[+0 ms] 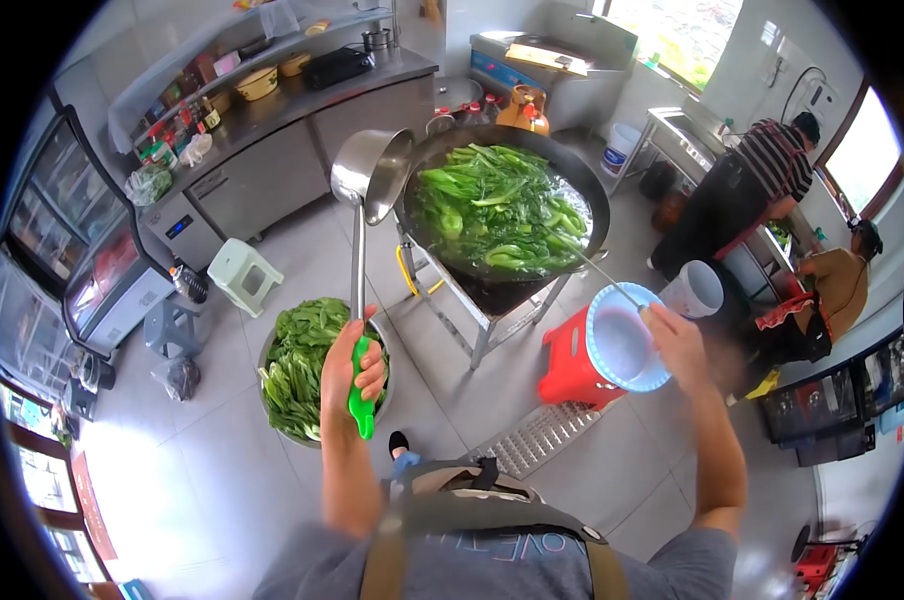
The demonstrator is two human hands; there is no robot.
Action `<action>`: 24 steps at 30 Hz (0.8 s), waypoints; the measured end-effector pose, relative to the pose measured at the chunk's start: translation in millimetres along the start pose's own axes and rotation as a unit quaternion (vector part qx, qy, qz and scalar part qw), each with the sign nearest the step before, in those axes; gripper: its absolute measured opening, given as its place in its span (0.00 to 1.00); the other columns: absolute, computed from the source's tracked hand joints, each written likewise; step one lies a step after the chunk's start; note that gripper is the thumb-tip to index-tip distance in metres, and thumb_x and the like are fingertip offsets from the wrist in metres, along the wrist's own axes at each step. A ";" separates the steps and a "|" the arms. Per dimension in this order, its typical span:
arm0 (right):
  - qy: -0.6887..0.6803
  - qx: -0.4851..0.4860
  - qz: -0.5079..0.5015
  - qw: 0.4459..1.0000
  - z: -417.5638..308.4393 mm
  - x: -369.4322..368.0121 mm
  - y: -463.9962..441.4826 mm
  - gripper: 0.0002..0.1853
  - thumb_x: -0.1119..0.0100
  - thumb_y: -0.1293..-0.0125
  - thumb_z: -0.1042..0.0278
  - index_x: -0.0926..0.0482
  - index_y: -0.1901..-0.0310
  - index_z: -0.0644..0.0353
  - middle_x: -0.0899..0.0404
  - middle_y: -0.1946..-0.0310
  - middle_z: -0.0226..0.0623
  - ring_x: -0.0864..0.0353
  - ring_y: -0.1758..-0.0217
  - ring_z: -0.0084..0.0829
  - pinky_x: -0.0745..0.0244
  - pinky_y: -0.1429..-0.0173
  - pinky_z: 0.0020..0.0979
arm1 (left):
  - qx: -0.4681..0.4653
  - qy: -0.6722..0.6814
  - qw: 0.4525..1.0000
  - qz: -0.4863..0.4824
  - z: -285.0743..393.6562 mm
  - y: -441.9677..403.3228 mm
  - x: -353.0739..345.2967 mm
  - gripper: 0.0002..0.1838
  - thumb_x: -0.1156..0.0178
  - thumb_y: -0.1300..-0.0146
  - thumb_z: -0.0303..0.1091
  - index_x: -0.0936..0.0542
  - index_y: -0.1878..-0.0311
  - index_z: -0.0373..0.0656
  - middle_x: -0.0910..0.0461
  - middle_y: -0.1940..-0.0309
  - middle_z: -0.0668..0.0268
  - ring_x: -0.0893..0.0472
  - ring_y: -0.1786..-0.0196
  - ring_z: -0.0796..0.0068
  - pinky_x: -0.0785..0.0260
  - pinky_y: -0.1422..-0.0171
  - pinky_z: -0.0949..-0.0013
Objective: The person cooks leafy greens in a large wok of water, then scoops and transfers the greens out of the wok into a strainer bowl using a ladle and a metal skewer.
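My left hand [344,372] is wrapped round the green handle of a large metal ladle [358,245], whose deep bowl is raised beside the wok's left edge. A wide dark wok [590,160] holds leafy greens [497,195] in liquid. My right hand [676,343] is closed on a long thin metal-handled utensil [612,277]; its far end reaches the greens at the wok's right side and is hidden, so its kind cannot be told. Below that hand, a pale blue basin [622,345] rests on a red stool [576,358].
Near my left forearm, a metal bowl [264,400] of leafy greens stands on the floor. A metal stand [474,340] supports the wok. Behind it is an orange gas cylinder [525,110]. Two people [737,190] work at the right-hand sinks. A pale stool [244,272] stands left.
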State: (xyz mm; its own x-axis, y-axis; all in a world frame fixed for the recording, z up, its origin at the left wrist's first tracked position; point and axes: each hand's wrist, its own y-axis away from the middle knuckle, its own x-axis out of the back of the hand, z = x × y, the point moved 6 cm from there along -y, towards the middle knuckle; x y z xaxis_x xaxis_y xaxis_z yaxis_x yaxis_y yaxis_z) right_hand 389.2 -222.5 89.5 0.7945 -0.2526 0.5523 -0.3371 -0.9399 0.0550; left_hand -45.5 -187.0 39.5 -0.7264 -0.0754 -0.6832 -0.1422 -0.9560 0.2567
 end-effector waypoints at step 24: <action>0.145 -0.075 -0.136 0.977 -18.7 -63.7 -43.2 0.20 0.56 0.43 0.69 0.29 0.47 0.58 0.26 0.77 0.36 0.29 0.84 0.26 0.37 0.85 0.27 | 0.049 0.054 0.997 -0.009 11.4 22.0 25.0 0.17 0.58 0.34 0.42 0.35 0.45 0.48 0.44 0.86 0.73 0.46 0.92 0.87 0.51 0.93 0.82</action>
State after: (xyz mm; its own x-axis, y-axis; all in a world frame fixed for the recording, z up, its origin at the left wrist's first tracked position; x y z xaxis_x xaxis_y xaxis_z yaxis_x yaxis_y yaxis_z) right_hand 343.7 -161.6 67.5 0.6960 0.0971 0.7114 -0.2217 -0.9133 0.3416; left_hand -74.4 -206.7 35.8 -0.6476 -0.0926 -0.7563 -0.2240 -0.9256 0.3051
